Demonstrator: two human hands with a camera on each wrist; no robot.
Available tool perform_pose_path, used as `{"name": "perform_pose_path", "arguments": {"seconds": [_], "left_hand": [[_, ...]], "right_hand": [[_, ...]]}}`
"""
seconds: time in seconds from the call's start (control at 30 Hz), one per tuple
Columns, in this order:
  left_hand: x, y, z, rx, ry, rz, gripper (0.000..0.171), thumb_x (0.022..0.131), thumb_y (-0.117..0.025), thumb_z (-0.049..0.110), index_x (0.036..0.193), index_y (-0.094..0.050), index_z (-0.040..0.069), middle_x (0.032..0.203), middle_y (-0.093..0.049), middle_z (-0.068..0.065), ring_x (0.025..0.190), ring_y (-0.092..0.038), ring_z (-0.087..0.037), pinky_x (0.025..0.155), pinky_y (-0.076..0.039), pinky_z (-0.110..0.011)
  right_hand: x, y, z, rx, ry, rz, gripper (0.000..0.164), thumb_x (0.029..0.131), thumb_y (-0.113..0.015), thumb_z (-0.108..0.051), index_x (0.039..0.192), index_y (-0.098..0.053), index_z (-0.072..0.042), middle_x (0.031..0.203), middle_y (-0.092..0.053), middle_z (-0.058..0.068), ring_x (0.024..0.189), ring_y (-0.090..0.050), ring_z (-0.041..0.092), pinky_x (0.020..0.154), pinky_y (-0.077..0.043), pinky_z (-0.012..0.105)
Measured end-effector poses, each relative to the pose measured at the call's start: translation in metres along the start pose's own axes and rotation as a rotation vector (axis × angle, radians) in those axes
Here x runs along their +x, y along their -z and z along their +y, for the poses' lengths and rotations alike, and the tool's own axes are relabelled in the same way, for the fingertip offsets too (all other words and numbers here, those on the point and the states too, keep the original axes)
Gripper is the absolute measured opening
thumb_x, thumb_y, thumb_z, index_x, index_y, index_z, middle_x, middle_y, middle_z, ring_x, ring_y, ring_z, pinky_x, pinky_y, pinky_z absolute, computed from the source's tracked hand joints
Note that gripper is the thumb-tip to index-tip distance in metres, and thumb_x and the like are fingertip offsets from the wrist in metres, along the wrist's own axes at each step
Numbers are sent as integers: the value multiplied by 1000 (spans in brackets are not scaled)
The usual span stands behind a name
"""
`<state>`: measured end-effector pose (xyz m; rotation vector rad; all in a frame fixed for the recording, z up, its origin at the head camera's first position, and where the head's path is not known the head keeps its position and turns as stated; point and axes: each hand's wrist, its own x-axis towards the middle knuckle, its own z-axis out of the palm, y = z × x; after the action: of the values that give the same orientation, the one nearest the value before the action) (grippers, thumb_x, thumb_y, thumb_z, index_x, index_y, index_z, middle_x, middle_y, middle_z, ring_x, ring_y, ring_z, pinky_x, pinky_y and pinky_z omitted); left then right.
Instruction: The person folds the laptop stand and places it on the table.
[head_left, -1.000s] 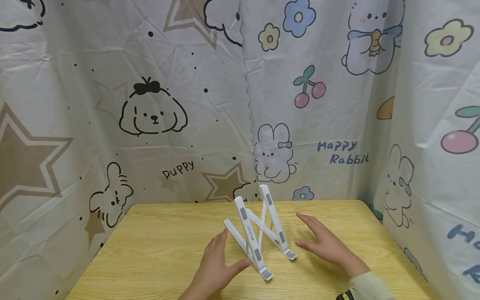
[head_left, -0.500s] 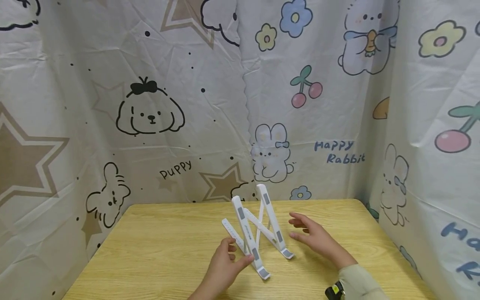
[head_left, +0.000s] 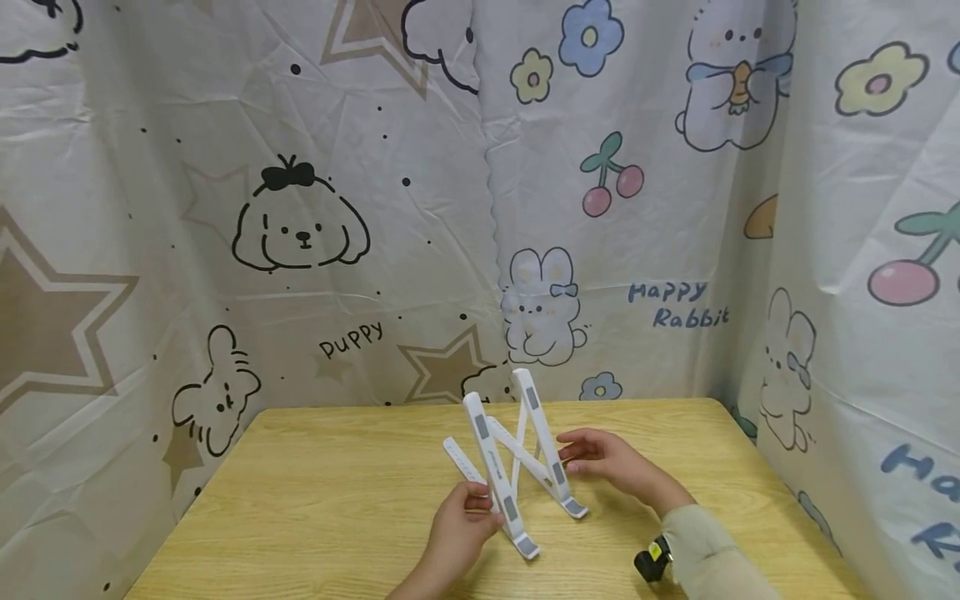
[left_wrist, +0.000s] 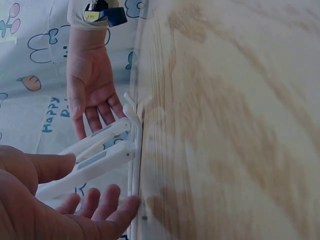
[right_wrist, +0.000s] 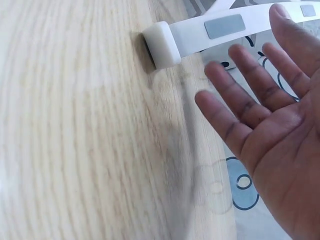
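Note:
A white folding laptop stand [head_left: 495,467] with grey pads stands unfolded on the wooden table, its two rails tilted up and away. My left hand [head_left: 456,527] is at the lower part of the left rail, thumb on the near side and loosely bent fingers on the outer side. In the left wrist view that thumb overlaps a white rail [left_wrist: 102,161], and the fingers spread beyond it. My right hand [head_left: 615,462] is beside the right rail, fingertips right at its outer edge. The right wrist view shows this hand's fingers [right_wrist: 240,100] extended and apart, gripping nothing.
The light wood-grain table [head_left: 337,492] reaches back to a printed curtain [head_left: 420,250] with puppies, rabbits and stars, which also hangs along both sides. A black device with a yellow mark [head_left: 654,558] is at the right wrist, by the pale sleeve [head_left: 708,550].
Both hands have moved inward to the stand: the right hand leftward to the right rail, the left hand rightward to the left rail, its fingers more bent. The stand stays in place.

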<state>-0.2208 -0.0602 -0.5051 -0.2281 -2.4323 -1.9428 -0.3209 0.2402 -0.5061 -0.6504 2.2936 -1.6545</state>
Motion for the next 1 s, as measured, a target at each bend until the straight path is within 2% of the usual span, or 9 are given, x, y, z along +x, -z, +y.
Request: {"name": "perform_pose_path", "arguments": {"seconds": [0.07, 0.17, 0.37, 0.57, 0.77, 1.0], "left_hand": [[1, -3, -1, -28, 1, 14, 38, 82, -78, -3, 115, -60, -7, 104, -67, -20, 88, -66, -19, 74, -59, -24], [3, -6, -1, -91, 38, 31, 35, 82, -77, -4, 114, -61, -7, 100, -66, -17, 84, -65, -18, 68, -58, -24], [7, -12, -2, -142, 72, 84, 31, 84, -76, -5, 110, -61, -8, 95, -66, -13, 79, -62, -14, 63, -56, -21], [11, -19, -3, -191, 108, 145, 32, 79, -77, -9, 107, -62, -7, 99, -65, -17, 85, -61, -17, 67, -58, -22], [13, -26, -6, -238, 129, 170, 35, 79, -78, -11, 109, -60, -6, 100, -64, -16, 85, -62, -19, 69, -60, -32], [13, -27, -4, -247, 128, 164, 30, 82, -76, -10, 104, -56, -5, 98, -64, -16, 82, -65, -20, 69, -63, -36]], "right_hand": [[3, 0, 0, 51, -16, -19, 53, 97, -70, -10, 144, -51, 4, 130, -65, 24, 117, -65, 30, 97, -58, 35], [7, -1, 1, 93, -33, -39, 53, 96, -70, -8, 144, -50, 5, 129, -65, 24, 113, -66, 24, 97, -58, 41], [13, -1, 4, 160, -66, -57, 51, 95, -70, -3, 141, -49, 8, 125, -65, 22, 109, -67, 23, 96, -59, 46], [18, -3, 6, 184, -88, -47, 49, 95, -70, -3, 138, -50, 9, 120, -66, 17, 105, -66, 22, 91, -61, 42], [21, -7, 9, 174, -92, -47, 45, 95, -70, -4, 134, -53, 9, 115, -67, 12, 102, -66, 20, 87, -61, 39], [25, -6, 11, 155, -106, -24, 42, 95, -71, -5, 132, -57, 6, 113, -67, 10, 102, -66, 21, 87, -62, 41]]}}
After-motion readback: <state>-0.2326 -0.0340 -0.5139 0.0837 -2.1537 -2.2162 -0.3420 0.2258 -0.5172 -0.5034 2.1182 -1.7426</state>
